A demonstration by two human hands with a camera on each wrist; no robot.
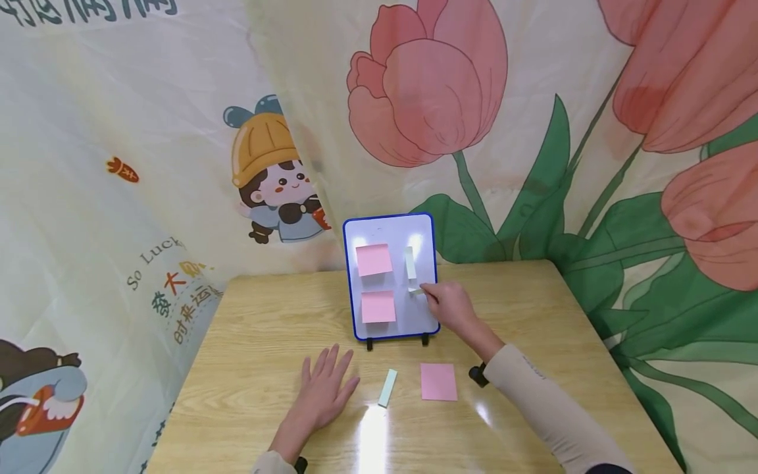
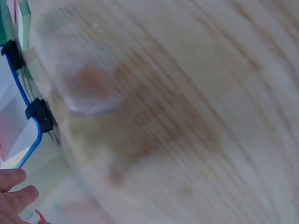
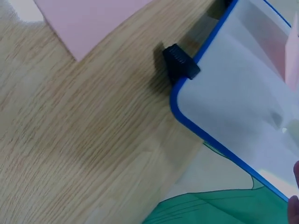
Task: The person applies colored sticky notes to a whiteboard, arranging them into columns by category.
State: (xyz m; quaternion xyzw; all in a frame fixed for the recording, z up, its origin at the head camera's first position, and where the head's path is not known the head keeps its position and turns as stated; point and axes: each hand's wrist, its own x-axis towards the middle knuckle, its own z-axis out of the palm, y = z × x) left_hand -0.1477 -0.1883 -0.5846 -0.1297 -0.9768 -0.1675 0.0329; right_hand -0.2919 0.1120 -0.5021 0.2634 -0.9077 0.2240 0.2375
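Observation:
A small whiteboard [image 1: 403,322] with a blue frame stands upright on black feet at the back of the table. Two pink sticky notes [image 1: 374,260] are on its left half, one above the other. On its right half is a narrow pale-green sticky strip [image 1: 410,262], upright. Just below that, my right hand [image 1: 453,308] pinches another pale strip [image 1: 416,290] against the board; only its fingertips [image 3: 294,210] enter the right wrist view. My left hand [image 1: 322,392] rests on the table, fingers straight and spread, with its fingertips [image 2: 27,193] showing in the left wrist view.
A loose pale-green strip [image 1: 387,388] lies on the wooden table [image 1: 266,316] right of my left hand. Beside it lies a square pink note [image 1: 439,382]. A black foot [image 3: 180,63] juts from the board's lower edge. Printed cloth [image 1: 296,39] hangs behind the table.

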